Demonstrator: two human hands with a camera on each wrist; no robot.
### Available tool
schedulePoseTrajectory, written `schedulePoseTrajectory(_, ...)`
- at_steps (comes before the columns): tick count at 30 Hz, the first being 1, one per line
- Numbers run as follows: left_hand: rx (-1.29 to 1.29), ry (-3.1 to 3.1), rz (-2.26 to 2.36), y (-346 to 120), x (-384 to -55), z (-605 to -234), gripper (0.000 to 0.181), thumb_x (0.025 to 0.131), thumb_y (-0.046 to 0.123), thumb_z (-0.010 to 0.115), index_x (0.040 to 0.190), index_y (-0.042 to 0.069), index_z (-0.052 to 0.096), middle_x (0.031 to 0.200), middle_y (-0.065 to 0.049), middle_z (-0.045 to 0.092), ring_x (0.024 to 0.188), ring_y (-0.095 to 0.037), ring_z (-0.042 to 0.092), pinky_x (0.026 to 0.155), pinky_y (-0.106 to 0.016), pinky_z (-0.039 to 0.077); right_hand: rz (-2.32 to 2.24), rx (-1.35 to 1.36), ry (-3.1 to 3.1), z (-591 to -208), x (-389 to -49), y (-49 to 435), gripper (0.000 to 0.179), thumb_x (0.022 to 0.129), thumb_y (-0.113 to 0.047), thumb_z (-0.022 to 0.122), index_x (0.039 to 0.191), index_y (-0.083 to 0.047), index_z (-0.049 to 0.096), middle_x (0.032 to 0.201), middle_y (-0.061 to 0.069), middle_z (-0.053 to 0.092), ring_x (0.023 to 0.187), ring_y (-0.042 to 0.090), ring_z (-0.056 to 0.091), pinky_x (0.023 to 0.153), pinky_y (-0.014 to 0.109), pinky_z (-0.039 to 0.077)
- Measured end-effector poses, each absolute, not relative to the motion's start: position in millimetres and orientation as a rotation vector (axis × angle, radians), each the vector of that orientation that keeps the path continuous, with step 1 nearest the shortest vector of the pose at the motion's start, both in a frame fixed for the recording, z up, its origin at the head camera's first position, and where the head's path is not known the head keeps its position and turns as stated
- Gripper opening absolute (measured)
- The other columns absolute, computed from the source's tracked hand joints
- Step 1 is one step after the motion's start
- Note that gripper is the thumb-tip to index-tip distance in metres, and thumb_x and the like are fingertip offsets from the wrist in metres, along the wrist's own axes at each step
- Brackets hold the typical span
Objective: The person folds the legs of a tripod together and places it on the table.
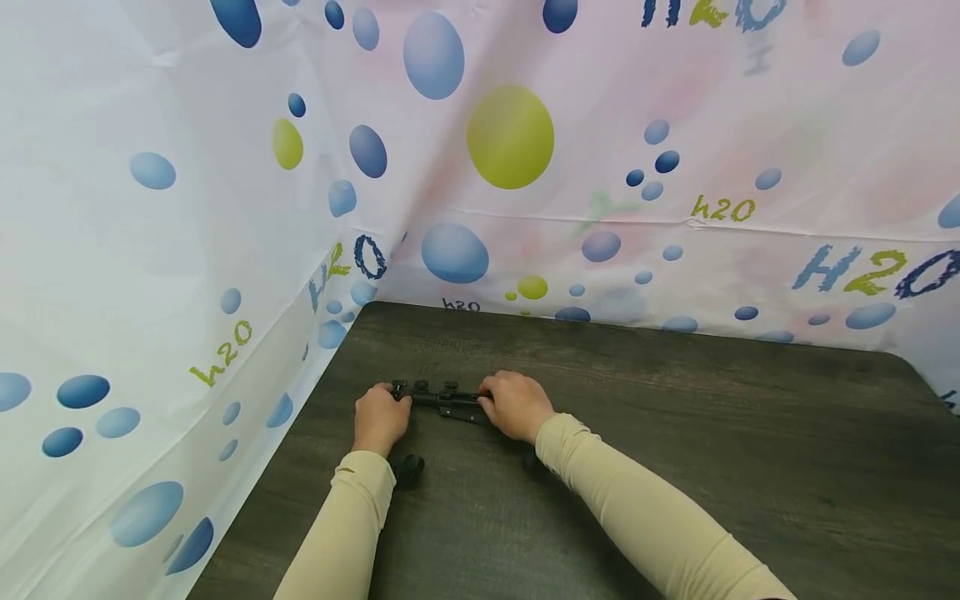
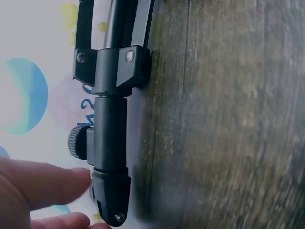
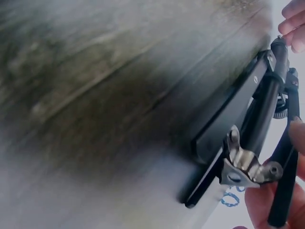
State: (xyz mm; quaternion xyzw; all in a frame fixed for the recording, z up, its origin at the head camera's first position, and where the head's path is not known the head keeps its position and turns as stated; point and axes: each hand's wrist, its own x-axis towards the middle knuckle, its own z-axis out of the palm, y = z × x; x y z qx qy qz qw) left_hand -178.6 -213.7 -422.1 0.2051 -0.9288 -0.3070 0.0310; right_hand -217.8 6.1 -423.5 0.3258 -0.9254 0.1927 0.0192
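Note:
A black folding tripod stand [image 1: 442, 402] lies lengthwise between the two hands, close above or on the dark table. My left hand [image 1: 381, 419] pinches its left end; in the left wrist view the thumb [image 2: 62, 183] is against the end joint, beside a ridged knob [image 2: 78, 142]. My right hand [image 1: 517, 405] grips the other end, with fingers on one slim black leg [image 3: 286, 176]. The legs lie mostly folded along the central tube [image 3: 262, 114]. At the tube's end, a silvery metal bracket [image 3: 245, 164] faces the right wrist camera. The right palm side is partly hidden.
The dark wood-grain table [image 1: 712, 467] spreads to the right and toward me. White sheeting with bubble prints [image 1: 510, 137] rises along its back and left edges. Black rounded pieces [image 1: 409, 471] show beside the wrists.

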Motion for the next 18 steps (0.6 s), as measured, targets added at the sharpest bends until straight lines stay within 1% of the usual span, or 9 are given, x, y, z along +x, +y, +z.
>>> schedulePoseTrajectory(5,0.522,-2.833,-0.971,-212.5,-177.6,-422.2,0.054,0.1,0.026,0.062,0.141,-0.007,0.05,0.137,-0.03,0.054,0.125,-0.048,0.05,0.099,-0.058,0.044,0.606,0.945,-2.893,-418.3,-216.1,16.7,0.029,0.099,-0.026,0.065,0.121,-0.008,0.068,0.116,0.011,0.065,0.104,0.029,0.064,0.086,0.044,0.054)
schedulePoseTrajectory(8,0.449,-2.83,-0.959,-211.4,-177.3,-421.5,0.056,0.101,0.03,0.061,0.143,-0.005,0.049,0.141,-0.029,0.05,0.128,-0.047,0.048,0.101,-0.059,0.042,0.608,0.89,-2.899,-416.2,-214.9,25.3,0.032,0.099,-0.028,0.065,0.123,-0.007,0.067,0.12,0.012,0.063,0.105,0.029,0.064,0.085,0.044,0.054)
schedulePoseTrajectory(18,0.322,-2.801,-0.963,-205.8,-172.9,-412.0,0.058,0.1,0.032,0.061,0.144,-0.004,0.049,0.144,-0.029,0.047,0.132,-0.047,0.043,0.104,-0.06,0.038,0.612,0.802,-2.887,-418.2,-208.1,50.3,0.035,0.098,-0.03,0.067,0.123,-0.006,0.067,0.117,0.011,0.063,0.1,0.027,0.065,0.08,0.044,0.055)
